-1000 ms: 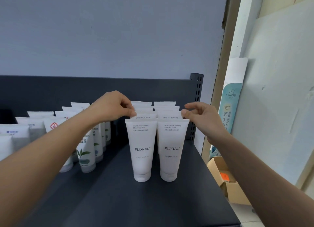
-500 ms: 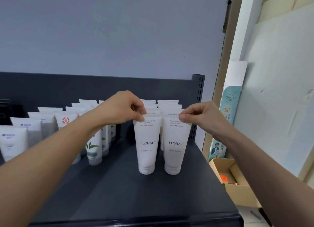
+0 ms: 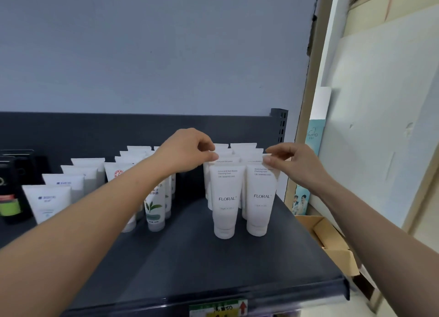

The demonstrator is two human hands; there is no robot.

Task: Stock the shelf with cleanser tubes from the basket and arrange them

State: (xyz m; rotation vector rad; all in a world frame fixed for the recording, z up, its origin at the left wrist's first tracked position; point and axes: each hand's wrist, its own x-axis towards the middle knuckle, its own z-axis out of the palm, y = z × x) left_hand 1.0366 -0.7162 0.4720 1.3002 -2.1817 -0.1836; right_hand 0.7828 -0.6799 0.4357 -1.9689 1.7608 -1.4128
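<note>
At centre frame, two rows of white cleanser tubes (image 3: 225,198) stand cap-down, several deep, on the dark shelf (image 3: 190,264). The left hand (image 3: 187,150) and right hand (image 3: 294,164) each pinch a tube's top edge, seemingly final straightening; basket unseen.

matt white plastic tubes (image 3: 225,198) on matt dark metal shelf (image 3: 213,264); brown cardboard box (image 3: 332,240) w/ dull finish.
</note>
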